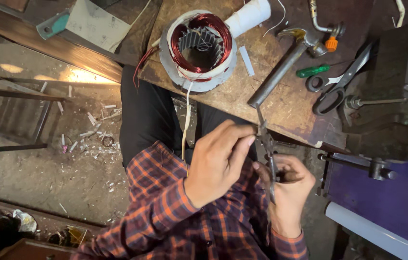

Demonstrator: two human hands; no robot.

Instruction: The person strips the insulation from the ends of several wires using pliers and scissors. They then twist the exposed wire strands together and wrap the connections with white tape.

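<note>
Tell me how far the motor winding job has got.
Done: copper coils sit wound inside the stator on the bench. In hand: the right hand holds pliers, the left hand pinches at their tip. Left: loose wire ends still hang from the stator.

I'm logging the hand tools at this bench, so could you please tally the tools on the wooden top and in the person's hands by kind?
Hammer: 1
Scissors: 1
Green-handled screwdriver: 1
Pliers, held in the right hand, with the left hand at the jaws: 1
Total: 4
</note>
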